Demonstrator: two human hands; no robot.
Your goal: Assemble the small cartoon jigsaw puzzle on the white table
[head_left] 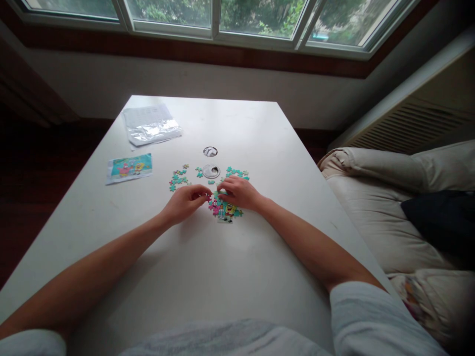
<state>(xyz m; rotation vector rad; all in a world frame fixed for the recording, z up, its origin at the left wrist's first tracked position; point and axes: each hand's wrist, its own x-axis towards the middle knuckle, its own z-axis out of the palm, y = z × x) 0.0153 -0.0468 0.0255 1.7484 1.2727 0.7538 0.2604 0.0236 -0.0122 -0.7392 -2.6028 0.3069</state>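
Note:
A partly joined jigsaw puzzle point(227, 211) with pink and yellow cartoon figures lies on the white table. My left hand point(186, 201) is at its upper left, thumb and fingertips pinched on a small pink puzzle piece point(208, 197). Over the upper part of the puzzle rests my right hand point(239, 192), its fingers curled in; what they hold, if anything, is hidden. Loose teal puzzle pieces point(179, 179) are scattered beyond my left hand. More loose pieces point(237, 172) lie just past the right one.
A round silvery tin point(210, 171) and a smaller round item point(210, 152) sit beyond the puzzle. At the left are a picture card point(129, 168) and a clear plastic bag with papers point(151, 123). A cream sofa point(371, 212) stands right of the table point(208, 291).

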